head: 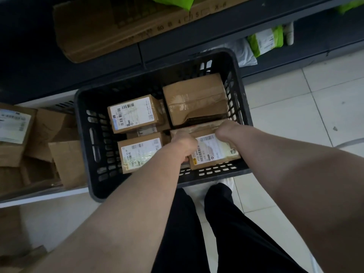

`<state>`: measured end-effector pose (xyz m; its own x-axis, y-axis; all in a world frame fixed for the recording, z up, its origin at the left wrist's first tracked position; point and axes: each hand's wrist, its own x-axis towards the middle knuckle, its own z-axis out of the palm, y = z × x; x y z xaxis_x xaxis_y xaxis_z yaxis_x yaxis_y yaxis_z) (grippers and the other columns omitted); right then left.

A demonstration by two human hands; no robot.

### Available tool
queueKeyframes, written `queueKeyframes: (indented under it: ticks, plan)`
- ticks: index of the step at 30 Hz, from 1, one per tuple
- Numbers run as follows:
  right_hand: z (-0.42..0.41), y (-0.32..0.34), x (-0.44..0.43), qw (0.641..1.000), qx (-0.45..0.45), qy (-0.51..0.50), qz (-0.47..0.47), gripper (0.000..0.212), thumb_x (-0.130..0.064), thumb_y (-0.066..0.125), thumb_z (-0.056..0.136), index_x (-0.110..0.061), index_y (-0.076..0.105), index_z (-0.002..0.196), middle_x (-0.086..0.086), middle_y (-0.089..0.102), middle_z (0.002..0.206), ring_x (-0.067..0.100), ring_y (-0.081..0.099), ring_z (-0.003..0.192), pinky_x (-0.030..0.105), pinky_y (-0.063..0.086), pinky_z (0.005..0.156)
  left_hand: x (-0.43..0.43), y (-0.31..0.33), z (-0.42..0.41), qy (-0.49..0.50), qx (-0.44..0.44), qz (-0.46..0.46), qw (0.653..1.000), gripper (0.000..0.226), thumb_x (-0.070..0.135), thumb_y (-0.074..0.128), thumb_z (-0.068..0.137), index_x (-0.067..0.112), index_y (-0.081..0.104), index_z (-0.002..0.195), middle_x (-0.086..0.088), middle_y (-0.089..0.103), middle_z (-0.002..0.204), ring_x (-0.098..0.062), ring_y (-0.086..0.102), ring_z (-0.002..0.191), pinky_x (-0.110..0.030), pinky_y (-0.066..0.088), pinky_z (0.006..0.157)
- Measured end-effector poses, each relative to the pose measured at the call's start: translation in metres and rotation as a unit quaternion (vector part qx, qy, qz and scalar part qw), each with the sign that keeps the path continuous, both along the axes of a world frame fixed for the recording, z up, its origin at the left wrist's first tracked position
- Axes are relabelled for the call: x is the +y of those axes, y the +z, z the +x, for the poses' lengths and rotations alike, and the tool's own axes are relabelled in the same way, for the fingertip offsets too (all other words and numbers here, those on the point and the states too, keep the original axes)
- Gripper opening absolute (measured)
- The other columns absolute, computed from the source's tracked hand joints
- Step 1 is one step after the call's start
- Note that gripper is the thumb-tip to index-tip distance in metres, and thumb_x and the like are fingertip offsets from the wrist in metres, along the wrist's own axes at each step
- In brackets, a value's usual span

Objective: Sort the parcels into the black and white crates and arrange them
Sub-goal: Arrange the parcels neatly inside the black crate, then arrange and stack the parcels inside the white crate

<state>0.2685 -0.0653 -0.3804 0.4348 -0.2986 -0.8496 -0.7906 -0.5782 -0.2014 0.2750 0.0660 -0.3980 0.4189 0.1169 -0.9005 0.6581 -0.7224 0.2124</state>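
A black crate [86,134] stands on the floor in front of me and holds several brown cardboard parcels. Both hands reach into its near right corner and hold a labelled parcel [211,150]. My left hand [182,143] grips the parcel's left edge. My right hand [226,131] grips its far edge, with the fingers hidden behind the box. A taped brown parcel [195,99] lies at the far right of the crate. Two labelled parcels [134,113] [139,152] fill the crate's left side. To the left, a white crate [49,194] holds more brown boxes.
Dark shelving [177,36] runs along the back with a long flat carton [118,26] on it. Green and white mail bags [266,41] lie on a low shelf at the right. My legs in black trousers [197,233] stand on the pale tiled floor.
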Motion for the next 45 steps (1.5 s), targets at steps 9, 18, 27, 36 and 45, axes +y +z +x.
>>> queueKeyframes:
  ticks: [9,18,27,36,45]
  plan:
    - [0.001,0.02,0.007,0.976,-0.196,0.013,-0.092,0.029,0.0,0.052,0.09,-0.003,0.059,0.118,0.014,0.06,0.115,0.028,0.058,0.098,0.033,0.046,0.075,0.012,0.015,0.006,-0.058,-0.133,0.034,0.989,0.039,0.002,0.048,0.098,0.006,0.05,0.137,-0.015,0.06,0.123,-0.03,0.061,0.107,-0.041,0.055,0.092]
    - [0.02,0.071,0.062,0.969,-0.224,0.088,0.048,0.028,-0.009,0.053,0.091,-0.018,0.071,0.11,0.003,0.067,0.114,0.022,0.062,0.103,0.029,0.052,0.085,0.059,0.08,0.007,0.067,-0.18,-0.008,0.981,0.038,0.003,0.046,0.097,0.012,0.055,0.133,-0.013,0.059,0.127,-0.03,0.059,0.114,-0.045,0.054,0.097]
    - [0.03,0.126,0.202,0.937,-0.288,0.166,0.107,0.02,-0.02,0.054,0.093,-0.016,0.073,0.09,0.0,0.071,0.102,0.018,0.064,0.094,0.031,0.056,0.077,0.21,0.14,-0.008,0.067,-0.262,0.075,0.96,0.035,0.01,0.05,0.097,0.009,0.055,0.131,-0.013,0.06,0.125,-0.031,0.058,0.115,-0.035,0.048,0.09]
    - [0.01,0.136,0.395,0.945,-0.269,0.138,0.129,0.021,-0.014,0.058,0.09,-0.028,0.071,0.083,0.0,0.068,0.112,0.019,0.06,0.108,0.031,0.05,0.097,0.411,0.166,-0.049,0.077,-0.258,0.092,0.959,0.041,0.007,0.05,0.096,0.003,0.048,0.137,-0.015,0.056,0.134,-0.032,0.052,0.124,-0.03,0.041,0.098]
    - [0.018,0.126,0.485,0.96,-0.216,0.087,0.157,0.029,-0.006,0.066,0.087,-0.03,0.069,0.07,-0.001,0.071,0.101,0.017,0.066,0.1,0.035,0.053,0.095,0.518,0.158,-0.051,0.104,-0.257,0.124,0.953,0.019,0.006,0.051,0.096,0.008,0.051,0.115,-0.011,0.057,0.106,-0.021,0.049,0.09,-0.03,0.042,0.081]
